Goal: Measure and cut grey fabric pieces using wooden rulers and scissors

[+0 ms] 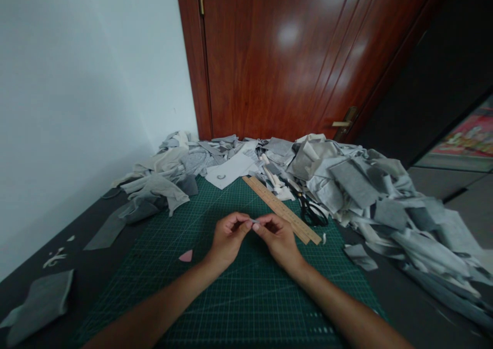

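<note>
My left hand [230, 237] and my right hand [278, 238] meet above the middle of the green cutting mat [239, 308]. Each one is closed in a pinch, thumb against fingers. Between the fingertips sits a small grey piece [254, 220], probably fabric, mostly hidden by the fingers. A pink triangular piece [185, 256], which looks like tailor's chalk, lies on the mat left of my left hand. Two wooden rulers [283, 210] lie slantwise just beyond my right hand. Black-handled scissors [313, 211] rest to the right of them.
Heaps of grey and white fabric scraps [350, 179] line the back and right of the table. Another pile [154, 179] stands at the left, by the wall. White paper [231, 170] lies at the mat's far edge. A folded grey cloth [44, 305] is at near left. Behind is a wooden door [269, 56].
</note>
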`<state>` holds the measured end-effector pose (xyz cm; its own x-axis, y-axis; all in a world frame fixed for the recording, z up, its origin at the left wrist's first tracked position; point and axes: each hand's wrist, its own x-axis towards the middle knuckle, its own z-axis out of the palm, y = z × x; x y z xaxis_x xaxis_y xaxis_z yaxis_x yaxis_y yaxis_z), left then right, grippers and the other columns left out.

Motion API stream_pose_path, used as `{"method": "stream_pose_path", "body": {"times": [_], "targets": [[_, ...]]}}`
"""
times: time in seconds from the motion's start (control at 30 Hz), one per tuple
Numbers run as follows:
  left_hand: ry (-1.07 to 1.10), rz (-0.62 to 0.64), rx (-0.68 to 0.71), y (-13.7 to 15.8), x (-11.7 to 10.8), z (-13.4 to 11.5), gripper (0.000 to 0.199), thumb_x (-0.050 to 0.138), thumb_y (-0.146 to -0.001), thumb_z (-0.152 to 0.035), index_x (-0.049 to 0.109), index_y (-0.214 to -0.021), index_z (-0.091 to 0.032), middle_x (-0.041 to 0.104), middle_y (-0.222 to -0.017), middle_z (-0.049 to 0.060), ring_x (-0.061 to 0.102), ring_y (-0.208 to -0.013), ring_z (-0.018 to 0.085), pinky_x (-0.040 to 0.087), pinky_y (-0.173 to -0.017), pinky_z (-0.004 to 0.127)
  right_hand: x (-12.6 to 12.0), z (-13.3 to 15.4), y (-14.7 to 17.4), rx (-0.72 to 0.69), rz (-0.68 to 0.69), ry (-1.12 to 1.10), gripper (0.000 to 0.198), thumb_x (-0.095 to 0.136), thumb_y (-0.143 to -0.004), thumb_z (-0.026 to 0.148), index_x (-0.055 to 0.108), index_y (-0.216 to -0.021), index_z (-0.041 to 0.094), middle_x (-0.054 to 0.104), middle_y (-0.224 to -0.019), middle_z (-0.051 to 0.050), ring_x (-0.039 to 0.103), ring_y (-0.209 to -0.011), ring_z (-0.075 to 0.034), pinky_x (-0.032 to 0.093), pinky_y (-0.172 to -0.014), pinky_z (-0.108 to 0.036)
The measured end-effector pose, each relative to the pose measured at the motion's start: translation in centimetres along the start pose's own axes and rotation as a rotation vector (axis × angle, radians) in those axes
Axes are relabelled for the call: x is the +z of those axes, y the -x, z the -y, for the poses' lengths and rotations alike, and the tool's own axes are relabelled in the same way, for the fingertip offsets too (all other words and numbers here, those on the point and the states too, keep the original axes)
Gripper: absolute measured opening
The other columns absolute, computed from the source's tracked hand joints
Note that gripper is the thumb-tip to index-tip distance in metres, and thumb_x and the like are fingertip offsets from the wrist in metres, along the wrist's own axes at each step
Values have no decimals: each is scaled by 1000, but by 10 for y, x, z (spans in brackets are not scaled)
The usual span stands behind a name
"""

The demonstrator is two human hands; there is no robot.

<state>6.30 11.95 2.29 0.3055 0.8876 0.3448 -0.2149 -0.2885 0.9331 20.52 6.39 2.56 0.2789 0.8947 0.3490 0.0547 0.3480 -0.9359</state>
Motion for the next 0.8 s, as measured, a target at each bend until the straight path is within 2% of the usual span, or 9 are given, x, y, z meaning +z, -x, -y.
{"method": "stream_pose_path", "body": {"times": [0.23, 0.47, 0.7, 0.8], "targets": [[1, 36, -17, -1, 0, 4, 20, 78, -82, -36, 73, -80, -17, 73, -76, 3, 66, -71, 17, 53, -68, 27, 2, 0, 1, -28, 12, -40, 16, 77, -84, 37, 72, -78, 24, 74, -76, 0, 67, -72, -19, 55, -71, -31], [-50, 65, -64, -4, -2, 0, 16, 77, -79, -33, 74, -82, -17, 75, -79, 4, 67, -74, 18, 53, -70, 28, -2, -5, -1, -12, 14, 59, 17, 75, -84, 37, 71, -78, 22, 70, -74, -1, 63, -70, -18, 51, -67, -30], [-118, 81, -76, -3, 0, -1, 17, 71, -82, -35, 71, -81, -18, 72, -79, 3, 66, -77, 19, 51, -72, 29, -1, -7, 0, -25, -4, 136, 16, 70, -86, 35, 67, -78, 22, 68, -73, 0, 62, -70, -19, 50, -66, -30], [-250, 143, -42, 0, 0, -1, 18, 62, -90, -36, 67, -86, -19, 68, -80, 1, 63, -77, 18, 48, -71, 29, 0, -8, 1, -35, 0, 143, 13, 68, -88, 34, 66, -82, 23, 69, -76, 0, 63, -72, -20, 50, -68, -31]]}}
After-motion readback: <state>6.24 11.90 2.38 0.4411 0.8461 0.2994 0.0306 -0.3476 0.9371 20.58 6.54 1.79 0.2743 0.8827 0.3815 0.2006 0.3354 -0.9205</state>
